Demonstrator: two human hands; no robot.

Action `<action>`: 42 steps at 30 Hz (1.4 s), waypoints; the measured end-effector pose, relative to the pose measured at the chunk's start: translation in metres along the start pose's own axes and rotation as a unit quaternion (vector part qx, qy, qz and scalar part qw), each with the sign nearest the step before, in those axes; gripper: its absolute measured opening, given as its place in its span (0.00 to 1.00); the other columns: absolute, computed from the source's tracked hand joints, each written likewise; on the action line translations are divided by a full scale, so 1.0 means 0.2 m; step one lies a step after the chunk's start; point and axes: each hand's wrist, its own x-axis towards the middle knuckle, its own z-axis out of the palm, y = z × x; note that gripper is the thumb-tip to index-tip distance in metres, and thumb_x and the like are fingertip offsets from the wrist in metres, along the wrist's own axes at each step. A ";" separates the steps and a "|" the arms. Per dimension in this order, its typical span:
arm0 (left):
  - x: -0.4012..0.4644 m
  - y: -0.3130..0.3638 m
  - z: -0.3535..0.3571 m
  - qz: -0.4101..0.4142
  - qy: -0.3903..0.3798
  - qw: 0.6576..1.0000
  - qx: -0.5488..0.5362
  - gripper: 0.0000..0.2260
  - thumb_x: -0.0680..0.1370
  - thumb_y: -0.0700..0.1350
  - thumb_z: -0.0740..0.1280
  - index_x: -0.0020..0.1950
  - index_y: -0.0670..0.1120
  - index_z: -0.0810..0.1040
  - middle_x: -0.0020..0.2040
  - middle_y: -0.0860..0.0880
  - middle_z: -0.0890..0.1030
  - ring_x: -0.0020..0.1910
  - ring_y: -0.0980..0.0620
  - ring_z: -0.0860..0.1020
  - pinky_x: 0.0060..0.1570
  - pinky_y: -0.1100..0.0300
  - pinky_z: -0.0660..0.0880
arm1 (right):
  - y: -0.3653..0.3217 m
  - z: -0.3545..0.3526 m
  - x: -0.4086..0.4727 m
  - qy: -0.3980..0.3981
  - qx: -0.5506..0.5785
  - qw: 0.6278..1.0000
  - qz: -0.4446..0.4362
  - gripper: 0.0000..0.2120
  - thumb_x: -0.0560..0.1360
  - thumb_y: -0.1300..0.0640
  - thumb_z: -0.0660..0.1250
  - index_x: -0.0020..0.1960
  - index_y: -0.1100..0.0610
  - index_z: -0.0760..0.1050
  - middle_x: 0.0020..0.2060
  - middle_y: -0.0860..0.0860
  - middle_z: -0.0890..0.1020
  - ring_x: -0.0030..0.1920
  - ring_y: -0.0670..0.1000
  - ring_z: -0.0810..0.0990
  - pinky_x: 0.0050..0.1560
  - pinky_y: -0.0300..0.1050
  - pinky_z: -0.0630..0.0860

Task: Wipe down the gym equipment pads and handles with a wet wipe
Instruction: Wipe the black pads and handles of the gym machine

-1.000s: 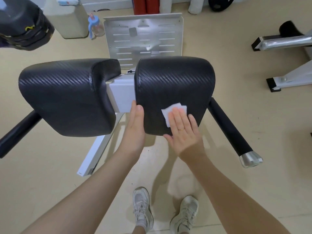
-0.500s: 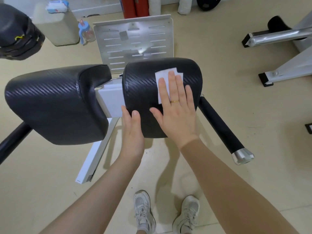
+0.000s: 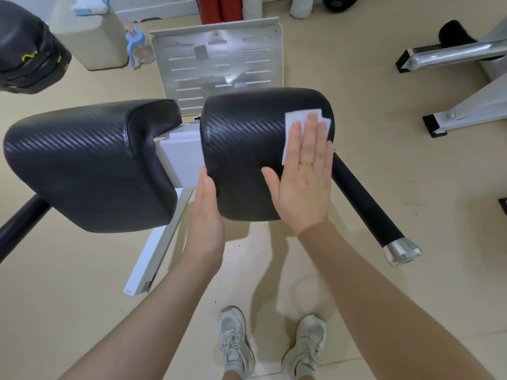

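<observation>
Two black textured pads sit side by side on a white machine frame. My right hand [image 3: 303, 182] lies flat with straight fingers on the right pad [image 3: 241, 138], pressing a white wet wipe [image 3: 293, 124] against its upper right part. My left hand [image 3: 205, 212] rests against the right pad's lower left edge, in the gap between the pads; its fingers are hidden behind the pad. The left pad [image 3: 90, 165] is untouched. A black handle [image 3: 362, 198] with a silver end cap sticks out to the right, and another handle [image 3: 19, 231] to the left.
A perforated metal footplate [image 3: 219, 64] lies on the floor behind the pads. A blue-capped bottle [image 3: 137, 48] and a pale bin [image 3: 90, 37] with a wipes pack [image 3: 89, 5] stand at the back left. Another machine's frame [image 3: 466, 83] is at the right. My shoes [image 3: 236, 341] are below.
My right hand has slid the wipe from the pad's lower front up over its top, then across to the upper right. My left hand has stayed on the pad's edge.
</observation>
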 end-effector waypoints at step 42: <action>-0.01 -0.36 -0.16 0.001 -0.111 0.994 -0.020 0.24 0.80 0.59 0.38 0.74 0.61 0.56 0.72 0.65 0.63 0.71 0.64 0.62 0.74 0.58 0.54 | -0.03 0.36 -0.62 0.028 0.077 0.996 0.044 0.26 0.80 0.54 0.52 0.73 0.65 0.50 0.71 0.61 0.55 0.73 0.59 0.54 0.71 0.52 0.61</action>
